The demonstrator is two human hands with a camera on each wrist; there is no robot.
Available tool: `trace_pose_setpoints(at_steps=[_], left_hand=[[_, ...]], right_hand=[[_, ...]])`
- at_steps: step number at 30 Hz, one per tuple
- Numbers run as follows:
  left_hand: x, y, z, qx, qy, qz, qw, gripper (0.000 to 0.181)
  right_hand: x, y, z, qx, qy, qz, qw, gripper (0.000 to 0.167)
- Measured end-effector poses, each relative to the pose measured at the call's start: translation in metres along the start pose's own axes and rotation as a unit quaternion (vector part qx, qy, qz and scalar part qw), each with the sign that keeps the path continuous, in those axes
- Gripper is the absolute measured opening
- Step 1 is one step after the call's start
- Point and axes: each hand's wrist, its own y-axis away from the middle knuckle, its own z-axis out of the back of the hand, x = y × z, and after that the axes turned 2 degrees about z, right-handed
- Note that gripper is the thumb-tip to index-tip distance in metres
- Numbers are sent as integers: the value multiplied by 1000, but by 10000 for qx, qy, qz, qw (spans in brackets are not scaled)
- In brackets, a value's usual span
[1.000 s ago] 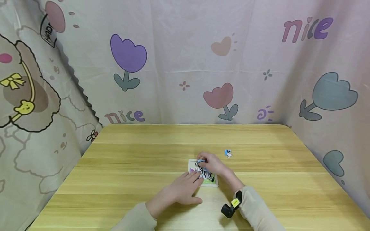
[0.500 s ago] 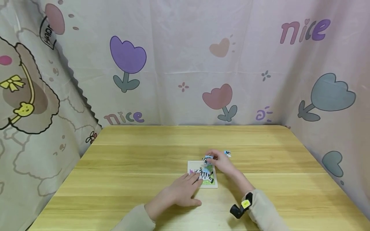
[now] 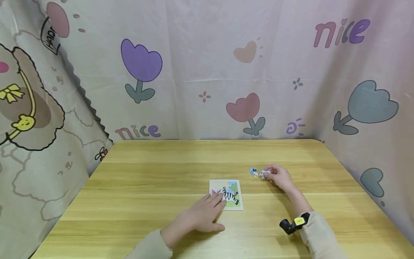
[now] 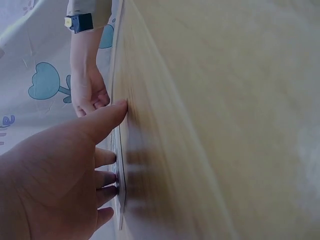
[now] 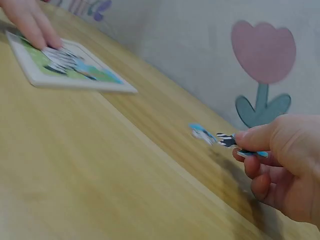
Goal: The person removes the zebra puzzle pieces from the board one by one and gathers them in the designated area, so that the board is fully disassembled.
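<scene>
A zebra jigsaw puzzle board (image 3: 218, 183) with a white border lies on the table in the head view. My left hand (image 3: 207, 213) rests on its lower left part with straight, spread fingers, hiding some of the picture. To the board's right, my right hand (image 3: 282, 178) pinches a jigsaw piece (image 5: 227, 140) with black-and-white stripes and blue between thumb and fingers. Just left of that piece lies a loose jigsaw piece (image 3: 253, 172) in blue, black and white. The right wrist view shows the two pieces close together; whether they touch I cannot tell.
Both hands work over a light wooden table (image 3: 155, 172). A printed curtain (image 3: 194, 54) hangs behind its far edge and along the sides. On the right wrist sits a black camera mount (image 3: 294, 223).
My right hand has lifted the striped piece off the upper part of the board and carried it right, beside the loose piece. The left hand has stayed on the board.
</scene>
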Motion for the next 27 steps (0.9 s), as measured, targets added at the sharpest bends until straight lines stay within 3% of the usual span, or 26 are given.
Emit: trace_pose_setpoints(at_steps=[6, 18, 27], left_hand=[[1, 2, 1, -67, 40, -16, 10000, 79], [2, 12, -3, -56, 229, 155, 9996, 80], [2, 15, -5, -82, 210, 159, 9996, 80]], right_hand=[[-7, -4, 11, -122, 608, 59, 9981, 20], [-9, -17, 7, -138, 1695, 414, 9846, 20], [-4, -18, 4, -17, 2006, 213, 9794, 26]])
